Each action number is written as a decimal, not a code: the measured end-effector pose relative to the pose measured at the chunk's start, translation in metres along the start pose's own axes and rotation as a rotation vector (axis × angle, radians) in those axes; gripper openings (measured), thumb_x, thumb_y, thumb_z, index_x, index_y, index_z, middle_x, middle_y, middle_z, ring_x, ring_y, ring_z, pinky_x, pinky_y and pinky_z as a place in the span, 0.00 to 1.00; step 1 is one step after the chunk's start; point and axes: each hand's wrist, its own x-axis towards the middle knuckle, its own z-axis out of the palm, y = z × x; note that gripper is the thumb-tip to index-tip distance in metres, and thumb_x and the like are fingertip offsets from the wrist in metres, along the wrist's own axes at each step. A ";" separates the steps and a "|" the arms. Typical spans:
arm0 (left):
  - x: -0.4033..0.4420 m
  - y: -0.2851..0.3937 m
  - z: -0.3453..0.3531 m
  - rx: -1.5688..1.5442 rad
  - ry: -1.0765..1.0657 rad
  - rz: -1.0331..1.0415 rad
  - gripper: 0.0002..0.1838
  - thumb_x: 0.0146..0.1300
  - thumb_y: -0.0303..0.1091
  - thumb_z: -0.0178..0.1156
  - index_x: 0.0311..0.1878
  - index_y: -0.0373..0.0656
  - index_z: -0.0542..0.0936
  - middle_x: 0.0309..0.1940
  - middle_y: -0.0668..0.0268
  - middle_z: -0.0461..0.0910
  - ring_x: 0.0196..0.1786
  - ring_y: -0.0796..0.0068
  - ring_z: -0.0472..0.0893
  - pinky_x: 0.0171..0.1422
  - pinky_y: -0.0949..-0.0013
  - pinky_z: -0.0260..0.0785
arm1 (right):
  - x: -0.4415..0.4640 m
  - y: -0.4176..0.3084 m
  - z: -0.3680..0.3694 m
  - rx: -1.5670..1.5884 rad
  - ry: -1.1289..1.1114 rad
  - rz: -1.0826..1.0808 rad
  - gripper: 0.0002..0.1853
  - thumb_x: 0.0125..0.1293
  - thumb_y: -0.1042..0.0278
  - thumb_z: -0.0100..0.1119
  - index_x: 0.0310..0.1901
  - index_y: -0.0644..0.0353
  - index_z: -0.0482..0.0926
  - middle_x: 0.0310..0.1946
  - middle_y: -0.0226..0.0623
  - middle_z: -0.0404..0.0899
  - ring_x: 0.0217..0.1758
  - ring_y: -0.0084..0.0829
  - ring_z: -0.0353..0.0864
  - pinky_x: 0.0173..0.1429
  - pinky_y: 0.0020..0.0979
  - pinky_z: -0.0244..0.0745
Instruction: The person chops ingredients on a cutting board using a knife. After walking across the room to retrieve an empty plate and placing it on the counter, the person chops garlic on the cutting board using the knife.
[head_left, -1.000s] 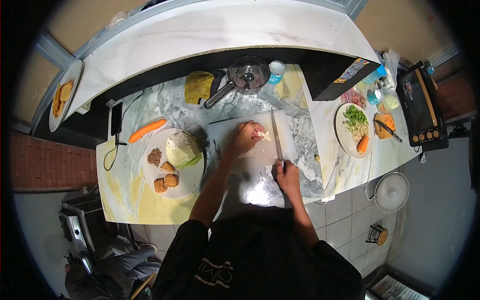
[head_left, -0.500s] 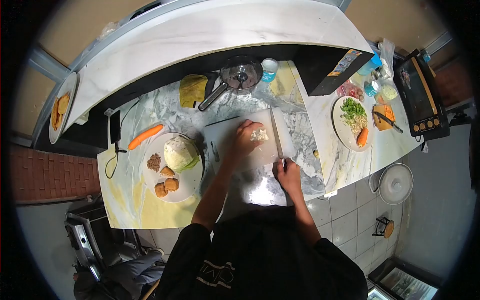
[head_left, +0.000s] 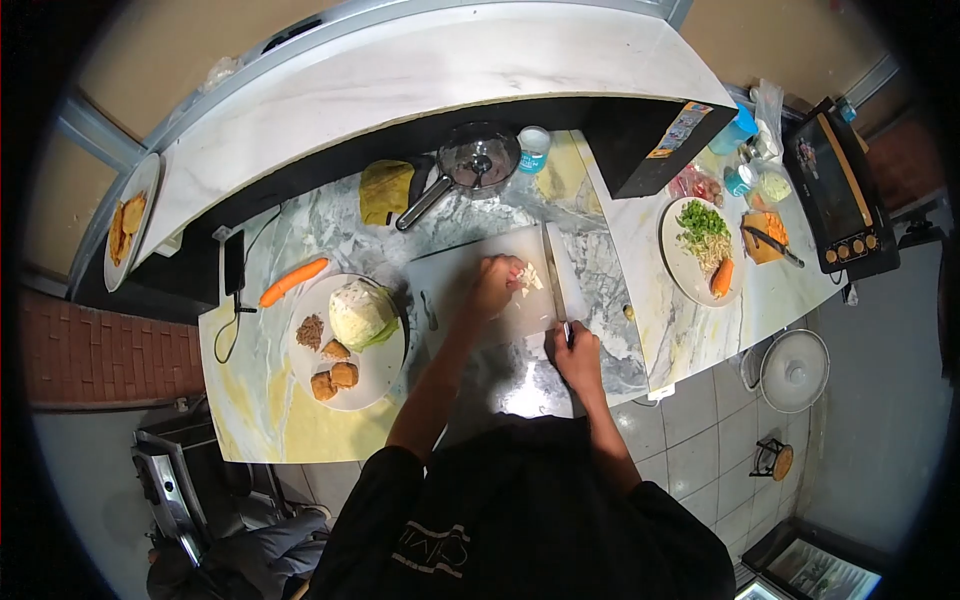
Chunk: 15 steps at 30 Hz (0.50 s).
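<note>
right hand (head_left: 577,362) is closed round the handle of a long knife (head_left: 556,285), fingers wrapped snug, blade pointing away from the body. left hand (head_left: 497,285) is bunched up, fingers curled together rather than spread, fingertips right at a little pile of chopped white bits (head_left: 531,283). can't tell if it's actually pinching any of them or just touching, the fingers hide that. the bits sit between the left fingertips and the blade, all on the pale cutting board (head_left: 450,285) under both hands.

left of the left hand there's a white plate (head_left: 375,368) with a cabbage (head_left: 358,315), some brown shreds (head_left: 310,331) and brown chunks (head_left: 343,375), plus a whole carrot (head_left: 293,282) on the counter just past it. well off to the right of the right hand, another plate (head_left: 678,272) has chopped greens (head_left: 701,220) and a carrot piece (head_left: 722,278).

as for writing: beyond the hands, next to the clear pan (head_left: 478,155), there's a blue and white can (head_left: 533,150) with light lettering too small to make out. the dark box (head_left: 645,150) ahead and right of the hands wears a colourful sticker (head_left: 680,130), also unreadable. the black shirt (head_left: 540,510) behind the hands has pale upside-down letters, can't make out the word for sure.
</note>
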 end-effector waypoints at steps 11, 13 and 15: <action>-0.006 0.031 -0.043 0.088 0.029 -0.042 0.21 0.50 0.30 0.70 0.49 0.40 0.80 0.37 0.60 0.83 0.40 0.64 0.81 0.46 0.66 0.73 | 0.004 -0.004 -0.004 0.034 0.030 -0.067 0.15 0.64 0.65 0.57 0.27 0.71 0.74 0.17 0.56 0.74 0.20 0.52 0.75 0.26 0.44 0.66; -0.015 0.041 -0.066 0.058 0.033 -0.147 0.21 0.50 0.32 0.70 0.49 0.40 0.80 0.38 0.58 0.84 0.39 0.61 0.83 0.45 0.64 0.75 | 0.002 -0.008 -0.003 0.053 -0.010 -0.060 0.14 0.63 0.66 0.57 0.27 0.71 0.75 0.18 0.56 0.74 0.20 0.53 0.76 0.26 0.44 0.67; -0.027 0.039 -0.081 -0.015 0.076 -0.151 0.22 0.49 0.33 0.71 0.49 0.39 0.81 0.38 0.57 0.84 0.38 0.59 0.84 0.44 0.63 0.76 | 0.000 -0.014 0.000 0.066 -0.100 -0.118 0.12 0.62 0.65 0.56 0.31 0.68 0.77 0.21 0.57 0.77 0.28 0.57 0.79 0.33 0.48 0.71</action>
